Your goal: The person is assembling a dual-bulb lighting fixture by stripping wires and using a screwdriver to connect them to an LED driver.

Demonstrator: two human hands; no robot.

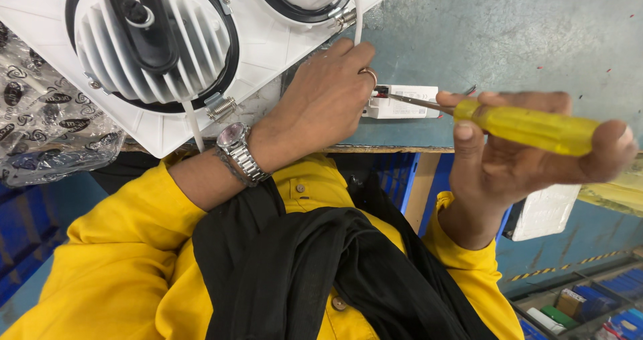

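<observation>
Hands are both working at the near edge of the bench (pixel 509 32). A plastic bag (pixel 47 125) is lying at the far left, and a white light fitting (pixel 261 38) is sitting beside it, overhanging the edge. Left hand (pixel 321 105) is curled palm-down, pinning the small white box (pixel 402 107), whose left end it is covering. Right hand (pixel 522 159) is wrapping closed around the yellow screwdriver (pixel 526 127), with the blade tip reaching into the box's end. My judgement: keeping the blade in line with the screw, pressing the box flat, and keeping the white cable (pixel 357 18) slack are what matter here. A slipping tip is the main risk to the fingers.
</observation>
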